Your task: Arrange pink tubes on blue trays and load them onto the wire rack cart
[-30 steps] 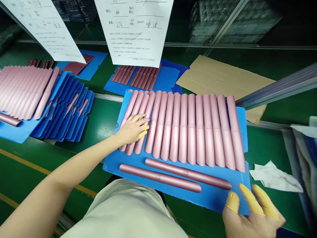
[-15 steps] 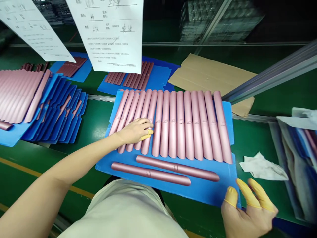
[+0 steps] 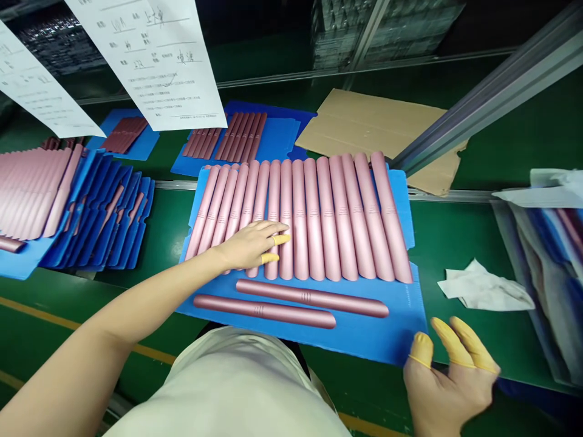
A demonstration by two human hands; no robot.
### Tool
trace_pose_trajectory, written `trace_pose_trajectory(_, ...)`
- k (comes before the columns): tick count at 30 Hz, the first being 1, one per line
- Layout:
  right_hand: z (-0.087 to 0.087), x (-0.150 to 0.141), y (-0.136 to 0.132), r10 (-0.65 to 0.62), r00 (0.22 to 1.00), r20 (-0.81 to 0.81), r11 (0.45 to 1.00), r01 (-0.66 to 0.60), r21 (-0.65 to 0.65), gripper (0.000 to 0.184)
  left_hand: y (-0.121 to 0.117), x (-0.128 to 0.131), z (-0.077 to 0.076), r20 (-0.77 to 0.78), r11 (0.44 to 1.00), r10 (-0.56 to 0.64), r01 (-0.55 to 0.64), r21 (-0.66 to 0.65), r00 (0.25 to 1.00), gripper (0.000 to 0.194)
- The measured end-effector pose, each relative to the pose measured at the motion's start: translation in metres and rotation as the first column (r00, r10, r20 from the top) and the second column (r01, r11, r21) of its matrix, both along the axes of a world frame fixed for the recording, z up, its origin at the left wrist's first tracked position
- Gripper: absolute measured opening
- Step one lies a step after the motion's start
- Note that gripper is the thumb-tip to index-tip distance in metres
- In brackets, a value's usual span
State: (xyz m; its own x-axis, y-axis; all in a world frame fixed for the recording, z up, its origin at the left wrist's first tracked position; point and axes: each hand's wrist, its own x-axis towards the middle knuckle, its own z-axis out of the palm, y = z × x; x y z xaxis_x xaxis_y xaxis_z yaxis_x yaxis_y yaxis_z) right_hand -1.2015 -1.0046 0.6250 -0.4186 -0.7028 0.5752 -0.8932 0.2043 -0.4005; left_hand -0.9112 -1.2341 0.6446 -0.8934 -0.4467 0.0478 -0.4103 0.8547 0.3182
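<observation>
A row of several pink metallic tubes (image 3: 325, 212), with slanted ends and small marks midway, lies side by side on a blue plastic sheet (image 3: 364, 346). My left hand (image 3: 255, 244) rests across the tubes left of the middle, fingers stretched out to the right and not wrapped round any tube. Yellow finger cots cover some of its fingertips. Two more tubes, a farther one (image 3: 314, 298) and a nearer one (image 3: 264, 311), lie crosswise in front of the row. Off the sheet's near right corner, my right hand (image 3: 449, 382) is held open and holds nothing, its thumb and fingers apart in yellow cots.
Stacked blue trays (image 3: 102, 224) and more pink tubes (image 3: 31, 188) stand at left. Behind are darker tubes (image 3: 241, 136), cardboard (image 3: 364, 133) and a slanting metal post (image 3: 478, 91). Written paper sheets (image 3: 155, 67) hang in front. A white cloth (image 3: 485, 288) lies at right.
My left hand has slid rightward over the tubes, and the gap in the row beside it has narrowed. The view has shifted somewhat. My right hand remains open near the sheet's corner.
</observation>
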Motion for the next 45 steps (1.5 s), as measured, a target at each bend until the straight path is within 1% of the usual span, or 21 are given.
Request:
trace_pose_trajectory(1, 0.0, 0.0, 0.0, 0.001, 1.0, 0.004, 1.0, -0.001, -0.006, 0.043, -0.001, -0.001, -0.001, -0.002, 1.0, 0.013, -0.013, -0.013, 1.0, 0.034)
trace_pose_trajectory(2, 0.0, -0.001, 0.0, 0.0, 1.0, 0.006, 1.0, 0.0, -0.012, 0.043, -0.001, -0.004, -0.001, -0.004, 0.999, 0.023, -0.023, -0.031, 1.0, 0.032)
trace_pose_trajectory(4, 0.002, -0.002, -0.001, -0.002, 1.0, 0.003, 1.0, 0.002, -0.015, 0.044, -0.002, -0.01, 0.0, 0.0, 0.997, 0.019, -0.019, -0.073, 1.0, 0.034)
trace_pose_trajectory(7, 0.005, -0.007, -0.003, 0.0, 1.0, -0.009, 0.999, 0.0, -0.033, 0.043, -0.003, -0.019, 0.002, 0.039, 0.99, -0.018, 0.023, -0.137, 0.999, 0.035)
trace_pose_trajectory(11, 0.005, -0.014, -0.001, 0.019, 1.0, -0.004, 0.998, -0.019, -0.054, 0.043, -0.004, -0.022, 0.004, 0.093, 0.98, -0.036, 0.053, -0.192, 0.995, 0.034)
trace_pose_trajectory(15, 0.003, -0.017, 0.005, 0.005, 0.999, 0.042, 1.0, -0.004, -0.028, 0.038, -0.006, -0.028, 0.007, 0.073, 0.983, -0.037, 0.049, -0.179, 0.997, 0.027)
trace_pose_trajectory(18, 0.001, -0.019, 0.007, -0.01, 0.996, 0.087, 1.0, 0.011, -0.003, 0.035, -0.005, -0.047, 0.009, 0.016, 0.984, -0.059, 0.061, -0.167, 0.998, 0.028)
trace_pose_trajectory(21, 0.0, -0.023, 0.007, 0.001, 0.993, 0.118, 1.0, -0.001, 0.0, 0.033, -0.003, -0.067, 0.009, 0.012, 0.978, -0.132, 0.132, -0.161, 0.991, 0.032)
trace_pose_trajectory(24, -0.001, -0.027, 0.007, 0.009, 0.992, 0.128, 1.0, -0.008, -0.011, 0.032, -0.003, -0.076, 0.007, 0.041, 0.973, -0.175, 0.18, -0.146, 0.984, 0.033)
trace_pose_trajectory(28, -0.005, -0.033, 0.01, 0.011, 0.987, 0.159, 1.0, -0.008, -0.017, 0.03, -0.007, -0.078, 0.01, 0.056, 0.978, -0.158, 0.164, -0.125, 0.986, 0.033)
trace_pose_trajectory(30, -0.008, -0.035, 0.011, 0.024, 0.985, 0.173, 1.0, -0.021, -0.019, 0.031, -0.008, -0.085, 0.012, 0.041, 0.981, -0.144, 0.148, -0.128, 0.989, 0.035)
trace_pose_trajectory(32, -0.011, -0.036, 0.011, 0.045, 0.982, 0.181, 0.999, -0.04, -0.029, 0.032, -0.007, -0.098, 0.014, 0.024, 0.978, -0.147, 0.149, -0.147, 0.989, 0.038)
trace_pose_trajectory(36, -0.017, -0.038, 0.01, 0.076, 0.978, 0.192, 0.996, -0.067, -0.051, 0.034, -0.005, -0.125, 0.011, 0.018, 0.967, -0.192, 0.192, -0.166, 0.981, 0.039)
trace_pose_trajectory(38, -0.02, -0.041, 0.011, 0.077, 0.976, 0.202, 0.996, -0.067, -0.057, 0.034, -0.005, -0.131, 0.008, 0.011, 0.966, -0.204, 0.203, -0.159, 0.979, 0.037)
trace_pose_trajectory(40, -0.021, -0.044, 0.013, 0.069, 0.974, 0.215, 0.997, -0.058, -0.058, 0.035, -0.009, -0.131, 0.007, -0.006, 0.967, -0.218, 0.215, -0.14, 0.976, 0.035)
trace_pose_trajectory(42, -0.023, -0.046, 0.018, 0.052, 0.975, 0.218, 0.998, -0.041, -0.054, 0.035, -0.019, -0.126, 0.008, -0.049, 0.973, -0.206, 0.199, -0.117, 0.977, 0.034)
trace_pose_trajectory(43, -0.023, -0.047, 0.02, 0.041, 0.976, 0.213, 0.998, -0.031, -0.051, 0.035, -0.025, -0.123, 0.01, -0.085, 0.98, -0.179, 0.169, -0.106, 0.98, 0.033)
trace_pose_trajectory(45, -0.024, -0.049, 0.024, 0.021, 0.98, 0.199, 0.999, -0.013, -0.038, 0.035, -0.039, -0.117, 0.014, -0.168, 0.996, -0.065, 0.052, -0.079, 0.984, 0.032)
